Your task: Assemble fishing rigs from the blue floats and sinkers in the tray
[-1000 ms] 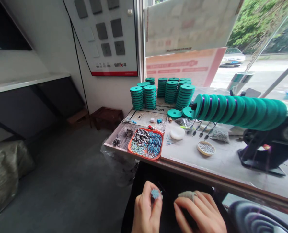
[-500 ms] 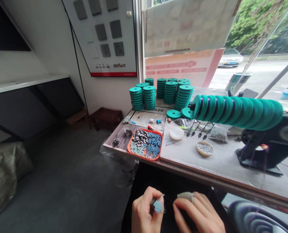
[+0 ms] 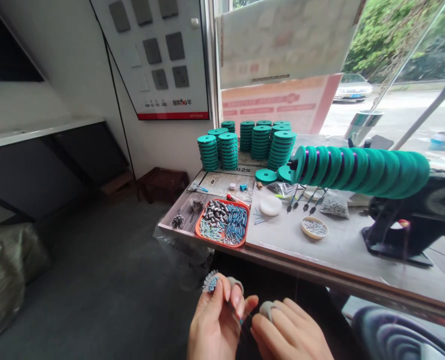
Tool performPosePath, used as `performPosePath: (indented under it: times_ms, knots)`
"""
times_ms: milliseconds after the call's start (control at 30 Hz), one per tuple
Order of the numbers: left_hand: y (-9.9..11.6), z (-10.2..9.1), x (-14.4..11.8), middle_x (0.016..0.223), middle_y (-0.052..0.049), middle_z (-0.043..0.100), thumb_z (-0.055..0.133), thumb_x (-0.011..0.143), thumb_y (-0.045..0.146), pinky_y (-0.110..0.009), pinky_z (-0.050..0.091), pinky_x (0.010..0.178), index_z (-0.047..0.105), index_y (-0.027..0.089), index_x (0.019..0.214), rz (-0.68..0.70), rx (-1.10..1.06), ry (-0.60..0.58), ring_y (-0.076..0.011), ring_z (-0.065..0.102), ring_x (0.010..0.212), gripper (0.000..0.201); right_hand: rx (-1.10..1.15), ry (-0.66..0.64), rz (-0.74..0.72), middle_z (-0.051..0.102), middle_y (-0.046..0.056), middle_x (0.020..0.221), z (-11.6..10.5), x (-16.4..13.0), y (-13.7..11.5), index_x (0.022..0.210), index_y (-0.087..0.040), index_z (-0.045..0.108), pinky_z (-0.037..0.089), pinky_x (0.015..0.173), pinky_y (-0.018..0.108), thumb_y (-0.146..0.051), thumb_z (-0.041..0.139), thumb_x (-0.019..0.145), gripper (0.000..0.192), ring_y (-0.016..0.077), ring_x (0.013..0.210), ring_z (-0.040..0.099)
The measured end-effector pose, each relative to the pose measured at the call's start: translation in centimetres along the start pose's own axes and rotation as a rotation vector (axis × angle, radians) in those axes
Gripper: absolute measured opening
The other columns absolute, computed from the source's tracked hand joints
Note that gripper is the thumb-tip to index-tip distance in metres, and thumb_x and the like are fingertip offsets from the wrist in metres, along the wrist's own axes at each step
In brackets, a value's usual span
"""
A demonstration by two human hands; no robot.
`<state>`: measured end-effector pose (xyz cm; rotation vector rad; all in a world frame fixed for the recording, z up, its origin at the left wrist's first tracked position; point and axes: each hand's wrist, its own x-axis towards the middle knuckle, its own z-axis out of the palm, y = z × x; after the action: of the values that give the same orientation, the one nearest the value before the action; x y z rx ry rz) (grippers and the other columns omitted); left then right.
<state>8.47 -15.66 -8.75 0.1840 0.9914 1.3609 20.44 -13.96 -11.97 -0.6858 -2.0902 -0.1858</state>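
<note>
Low in the view, in front of the desk [image 3: 342,250] edge, the left hand [image 3: 214,325] pinches a small blue bristly bundle [image 3: 210,283] between its raised fingers. The right hand [image 3: 290,335] sits just beside it, fingers curled narrow, a grey cover on one fingertip. On the desk: an orange tray [image 3: 222,223] of small parts, stacked teal discs [image 3: 260,142], a small dish [image 3: 314,228], and a dark machine [image 3: 413,220] carrying a row of discs.

You're in a little street-front workshop: bench [image 3: 342,250] at the window, stacks of teal spools [image 3: 245,142], a winding machine [image 3: 406,225], an orange tray of small parts [image 3: 222,222], and a switch display board [image 3: 158,55] on the wall
</note>
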Motion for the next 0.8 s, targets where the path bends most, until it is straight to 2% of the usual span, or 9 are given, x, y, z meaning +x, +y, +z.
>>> performPosePath:
  times_ms: [100, 200, 233, 300, 333, 400, 567, 700, 800]
  knots:
    - [1.5, 0.3, 0.1, 0.054, 0.008, 0.038, 0.05, 0.07, 0.029, -0.022, 0.054, 0.063, 0.028, 0.015, 0.061, 0.106, -0.065, 0.079, 0.0027, 0.039, 0.044, 0.028, -0.011, 0.013, -0.016, 0.039, -0.002, 0.05, -0.1, -0.1, 0.0, 0.064, -0.016, 0.044, 0.024, 0.048, 0.023, -0.001, 0.04, 0.076, 0.02, 0.0106, 0.046, 0.032]
    - [2.5, -0.1, 0.5, 0.056, 0.007, 0.037, 0.048, 0.071, 0.029, -0.013, 0.047, 0.051, 0.035, 0.018, 0.068, 0.252, -0.035, 0.172, 0.0034, 0.036, 0.045, 0.018, 0.012, 0.02, 0.047, 0.036, -0.001, 0.05, -0.5, -0.2, 0.2, 0.057, -0.016, 0.042, 0.025, 0.047, 0.022, -0.001, 0.04, 0.076, 0.024, 0.0098, 0.046, 0.032]
    - [2.5, -0.4, 0.6, 0.056, 0.007, 0.036, 0.048, 0.071, 0.03, -0.01, 0.04, 0.045, 0.038, 0.02, 0.074, 0.225, 0.021, 0.177, 0.0036, 0.034, 0.043, 0.015, 0.041, 0.017, 0.076, 0.036, -0.001, 0.05, -0.7, -0.2, 0.3, 0.056, -0.015, 0.042, 0.026, 0.047, 0.022, -0.002, 0.042, 0.077, 0.024, 0.0093, 0.046, 0.033]
    - [1.9, -0.9, 0.9, 0.054, 0.008, 0.034, 0.049, 0.071, 0.034, -0.007, 0.026, 0.038, 0.04, 0.024, 0.085, 0.051, 0.204, 0.122, 0.0039, 0.028, 0.041, 0.019, 0.09, 0.025, 0.119, 0.038, -0.001, 0.051, -1.0, -0.1, 0.4, 0.062, -0.015, 0.049, 0.028, 0.046, 0.02, -0.006, 0.045, 0.081, 0.021, 0.0082, 0.046, 0.036]
    - [1.3, -1.2, 1.0, 0.052, 0.008, 0.034, 0.049, 0.071, 0.036, -0.007, 0.022, 0.037, 0.04, 0.024, 0.086, -0.041, 0.301, 0.079, 0.004, 0.026, 0.04, 0.021, 0.098, 0.031, 0.128, 0.04, -0.001, 0.052, -1.2, 0.0, 0.5, 0.069, -0.014, 0.054, 0.03, 0.046, 0.019, -0.008, 0.046, 0.082, 0.016, 0.0076, 0.047, 0.038]
    - [0.2, -1.7, 1.2, 0.052, 0.008, 0.035, 0.049, 0.072, 0.042, -0.006, 0.019, 0.039, 0.037, 0.022, 0.081, -0.129, 0.437, 0.005, 0.0043, 0.027, 0.041, 0.024, 0.082, 0.039, 0.142, 0.042, -0.001, 0.053, -1.4, 0.1, 0.6, 0.08, -0.014, 0.057, 0.031, 0.047, 0.019, -0.011, 0.046, 0.085, 0.013, 0.007, 0.046, 0.041]
    - [-0.9, -2.1, 1.4, 0.053, 0.008, 0.035, 0.051, 0.07, 0.046, -0.006, 0.019, 0.041, 0.033, 0.02, 0.075, -0.14, 0.5, -0.037, 0.0052, 0.028, 0.043, 0.032, 0.039, -0.037, 0.174, 0.044, -0.001, 0.054, -1.2, 0.0, 0.7, 0.071, -0.016, 0.053, 0.032, 0.046, 0.021, -0.013, 0.038, 0.089, 0.024, 0.008, 0.045, 0.044]
    - [-0.9, -2.2, 1.3, 0.056, 0.008, 0.038, 0.048, 0.072, 0.041, -0.007, 0.019, 0.043, 0.033, 0.02, 0.078, -0.161, 0.512, -0.09, 0.0056, 0.029, 0.043, 0.027, 0.03, -0.049, 0.2, 0.047, 0.0, 0.057, -0.8, -0.6, 0.8, 0.075, -0.016, 0.053, 0.035, 0.047, 0.02, -0.015, 0.035, 0.091, 0.023, 0.0084, 0.048, 0.047]
    - [-1.1, -2.2, 1.4, 0.058, 0.008, 0.038, 0.044, 0.073, 0.044, -0.005, 0.016, 0.042, 0.033, 0.022, 0.085, -0.191, 0.511, -0.083, 0.0061, 0.029, 0.042, 0.028, 0.02, -0.056, 0.176, 0.049, 0.001, 0.059, -0.6, -1.0, 0.8, 0.08, -0.016, 0.054, 0.037, 0.049, 0.02, -0.017, 0.035, 0.091, 0.022, 0.0088, 0.05, 0.048]
